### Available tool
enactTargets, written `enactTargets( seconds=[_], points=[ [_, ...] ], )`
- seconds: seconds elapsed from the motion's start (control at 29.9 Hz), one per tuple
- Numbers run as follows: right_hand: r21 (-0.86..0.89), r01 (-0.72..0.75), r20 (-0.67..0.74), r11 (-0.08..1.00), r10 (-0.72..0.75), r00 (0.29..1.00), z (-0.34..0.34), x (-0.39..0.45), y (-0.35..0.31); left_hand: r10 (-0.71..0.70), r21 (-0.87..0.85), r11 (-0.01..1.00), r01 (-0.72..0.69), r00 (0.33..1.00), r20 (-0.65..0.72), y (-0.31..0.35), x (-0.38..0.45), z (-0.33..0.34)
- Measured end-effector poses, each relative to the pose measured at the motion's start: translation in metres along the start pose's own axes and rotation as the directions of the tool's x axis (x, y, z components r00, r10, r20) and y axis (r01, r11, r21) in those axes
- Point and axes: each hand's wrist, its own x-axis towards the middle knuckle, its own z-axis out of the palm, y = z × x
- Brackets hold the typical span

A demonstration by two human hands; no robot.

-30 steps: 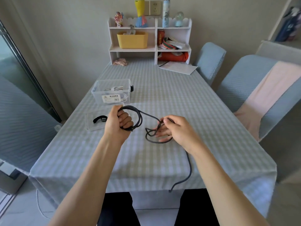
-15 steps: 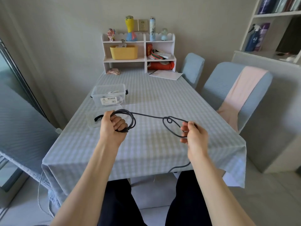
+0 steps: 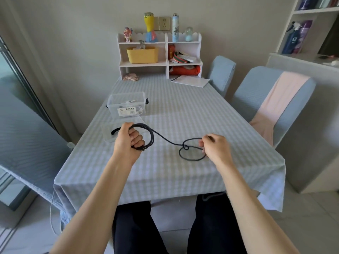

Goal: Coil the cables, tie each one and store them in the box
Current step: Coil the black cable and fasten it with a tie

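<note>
The left hand [image 3: 131,142] grips the coiled turns of the thin black cable [image 3: 166,141] above the checked tablecloth [image 3: 183,114], and the right hand [image 3: 215,148] pinches its loose loop. The cable seems light, soft and springy, so each new loop is best taken near the coil. The clear plastic box [image 3: 126,105] stands at the far left.

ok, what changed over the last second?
The right hand drew the cable out to the right, away from the left hand, and the tail hanging off the table's edge is gone from view. The left hand grips its coil as before; box unmoved.
</note>
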Motion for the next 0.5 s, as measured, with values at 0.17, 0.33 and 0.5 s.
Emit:
enactTargets(
  seconds=[0.17, 0.33, 0.5],
  points=[
    [-0.467, 0.121, 0.241, 0.876, -0.005, 0.971, 0.005, 0.008, -0.029, -0.102, 0.227, 0.97, 0.087, 0.993, 0.058, 0.01, 0.01, 0.023],
    [-0.488, 0.389, 0.467, 0.781, -0.143, 0.873, 0.017, 0.009, -0.061, -0.225, 0.347, 0.92, 0.183, 0.971, 0.084, 0.014, 0.008, 0.038],
    [-0.428, 0.462, 0.627, 0.777, -0.113, 0.771, 0.03, 0.013, -0.057, -0.278, 0.263, 0.932, 0.249, 0.957, 0.078, 0.019, 0.006, 0.038]
  ],
)
